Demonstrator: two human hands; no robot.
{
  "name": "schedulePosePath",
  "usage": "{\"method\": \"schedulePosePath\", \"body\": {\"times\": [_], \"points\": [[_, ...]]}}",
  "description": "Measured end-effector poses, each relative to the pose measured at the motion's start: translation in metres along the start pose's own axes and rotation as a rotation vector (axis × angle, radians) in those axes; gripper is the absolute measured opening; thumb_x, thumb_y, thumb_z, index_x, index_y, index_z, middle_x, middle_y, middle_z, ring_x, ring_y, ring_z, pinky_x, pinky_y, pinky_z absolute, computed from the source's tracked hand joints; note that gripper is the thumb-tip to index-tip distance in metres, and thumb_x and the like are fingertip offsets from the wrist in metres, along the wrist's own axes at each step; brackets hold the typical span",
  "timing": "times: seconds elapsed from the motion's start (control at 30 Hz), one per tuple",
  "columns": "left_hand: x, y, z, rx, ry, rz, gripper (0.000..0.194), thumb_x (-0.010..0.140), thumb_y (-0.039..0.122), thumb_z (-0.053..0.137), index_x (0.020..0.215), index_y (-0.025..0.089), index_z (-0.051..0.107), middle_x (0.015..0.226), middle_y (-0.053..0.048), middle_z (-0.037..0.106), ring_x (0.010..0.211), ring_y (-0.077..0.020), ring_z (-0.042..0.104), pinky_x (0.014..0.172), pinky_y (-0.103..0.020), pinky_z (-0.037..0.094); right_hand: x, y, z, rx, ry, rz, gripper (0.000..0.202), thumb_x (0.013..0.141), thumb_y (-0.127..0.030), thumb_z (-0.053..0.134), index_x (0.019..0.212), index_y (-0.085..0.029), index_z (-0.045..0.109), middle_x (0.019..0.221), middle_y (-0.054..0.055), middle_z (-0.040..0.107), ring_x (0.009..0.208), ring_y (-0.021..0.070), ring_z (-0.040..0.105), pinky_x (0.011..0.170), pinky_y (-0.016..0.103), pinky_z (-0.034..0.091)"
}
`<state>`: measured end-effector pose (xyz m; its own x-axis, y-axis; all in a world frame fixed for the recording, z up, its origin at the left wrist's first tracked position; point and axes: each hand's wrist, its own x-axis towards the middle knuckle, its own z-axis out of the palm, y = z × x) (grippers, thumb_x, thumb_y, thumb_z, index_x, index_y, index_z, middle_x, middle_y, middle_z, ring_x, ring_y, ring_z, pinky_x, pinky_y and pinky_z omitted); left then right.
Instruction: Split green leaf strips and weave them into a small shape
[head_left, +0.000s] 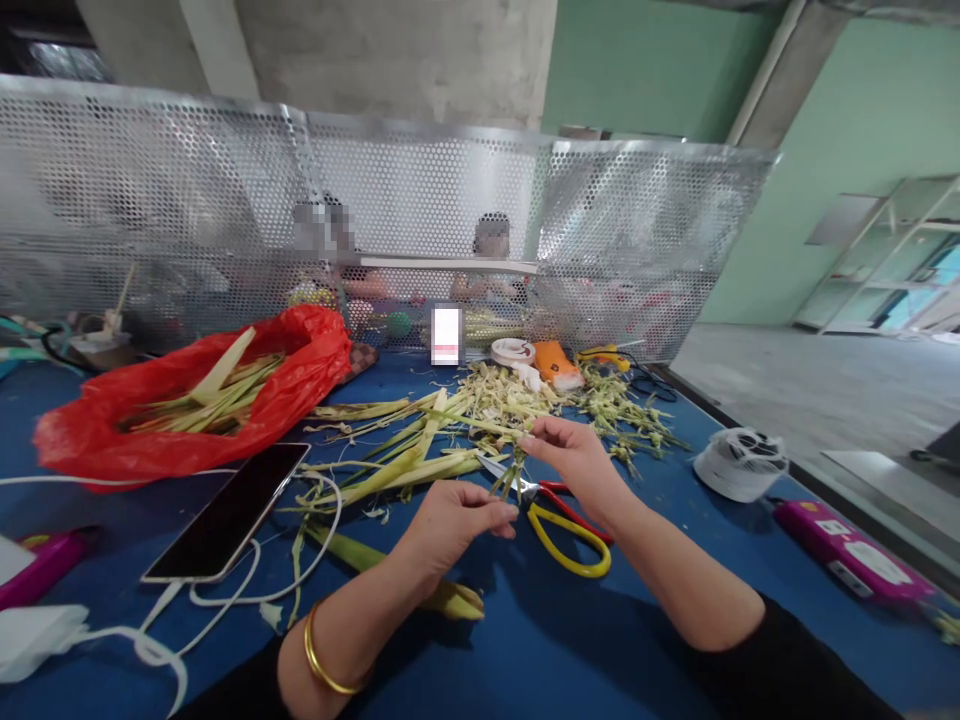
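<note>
Pinched between the fingertips of both hands is a small knotted piece of green plant strips [513, 474]. My left hand [457, 520], with a gold bangle [322, 650] on the wrist, grips its lower end. Above and to the right, my right hand [574, 455] closes on its upper part, where a long pale green leaf strip [480, 425] stretches away to the left. Below my right hand, scissors with one yellow and one red handle [574, 540] lie on the blue table [555, 650]. Loose husk-like leaves [397, 475] spread left of the hands.
A red plastic bag [187, 455] of leaves stands at the left, beside a dark-screened tablet or phone [232, 515] and white cables. Knotted green pieces [622, 410] pile behind my right hand. A white fan-like object [741, 463] and a purple package [851, 550] lie right. A perforated screen [427, 180] crosses the back.
</note>
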<state>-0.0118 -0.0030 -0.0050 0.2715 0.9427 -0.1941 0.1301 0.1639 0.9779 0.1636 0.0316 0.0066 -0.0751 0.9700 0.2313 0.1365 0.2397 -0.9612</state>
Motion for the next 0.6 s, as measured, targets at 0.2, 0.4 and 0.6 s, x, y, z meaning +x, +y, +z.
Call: {"method": "schedulePosePath", "body": {"times": [0.2,0.4,0.6], "points": [[0.001,-0.004,0.002,-0.058,-0.02,-0.017,0.024,0.059,0.032,0.079,0.074,0.013,0.074,0.07,-0.006,0.072,0.066,-0.0153,0.06,0.075,-0.028,0.045,0.003,-0.001,-0.005,0.032,0.025,0.022,0.022,0.07,-0.037,0.072,0.064,-0.019,0.061,0.058,-0.005,0.048,0.058,0.011,0.038,0.058,0.027,0.03],[0.004,-0.004,0.001,-0.114,0.03,-0.046,0.05,0.061,0.047,0.076,0.098,0.014,0.07,0.084,-0.006,0.071,0.063,-0.0127,0.06,0.069,-0.027,0.046,0.01,-0.002,-0.012,0.26,0.189,0.122,0.028,0.056,-0.037,0.081,0.063,-0.018,0.062,0.058,-0.005,0.053,0.056,0.0105,0.043,0.059,0.027,0.033],[0.001,-0.001,0.0,-0.074,0.004,-0.042,0.045,0.065,0.051,0.072,0.09,0.013,0.072,0.082,-0.007,0.071,0.061,-0.0119,0.059,0.066,-0.025,0.043,0.018,-0.003,-0.022,0.355,0.33,0.158,0.032,0.05,-0.039,0.082,0.064,-0.017,0.064,0.053,-0.004,0.055,0.049,0.0102,0.047,0.051,0.026,0.034]]}}
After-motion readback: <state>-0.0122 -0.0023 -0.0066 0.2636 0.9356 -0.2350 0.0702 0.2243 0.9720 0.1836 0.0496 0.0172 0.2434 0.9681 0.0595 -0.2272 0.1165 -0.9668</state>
